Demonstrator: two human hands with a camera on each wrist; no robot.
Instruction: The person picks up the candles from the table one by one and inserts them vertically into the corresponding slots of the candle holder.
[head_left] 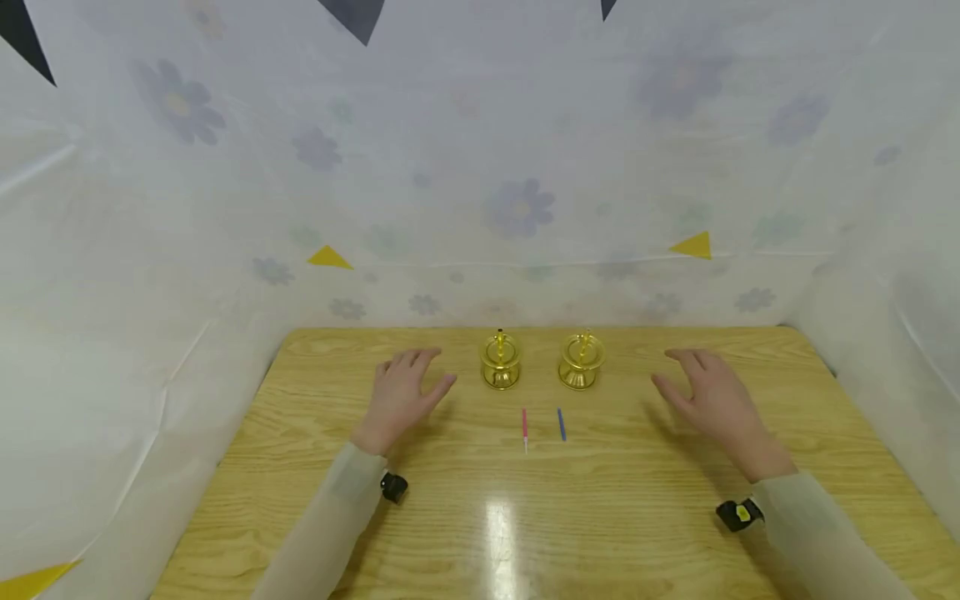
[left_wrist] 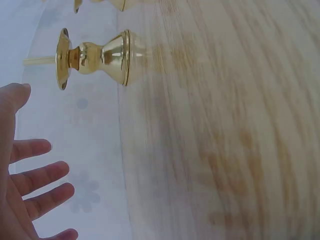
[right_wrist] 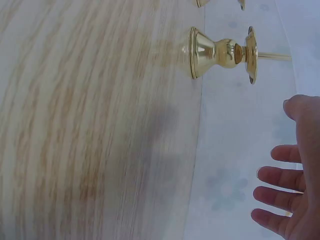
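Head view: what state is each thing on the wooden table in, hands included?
Left gold metal candlestick: upright, untouched.
Right gold metal candlestick: upright, untouched.
Thin red candle: lying flat.
Thin blue candle: lying flat.
Left hand: fingers spread, holding nothing.
Right hand: fingers spread, holding nothing.

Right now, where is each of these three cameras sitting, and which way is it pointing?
Head: worn on the head, looks down at the table; both hands show.
Left wrist: looks past the left hand at the left candlestick.
Right wrist: looks past the right hand at the right candlestick.
Both wrist views share wood grain and open fingers.
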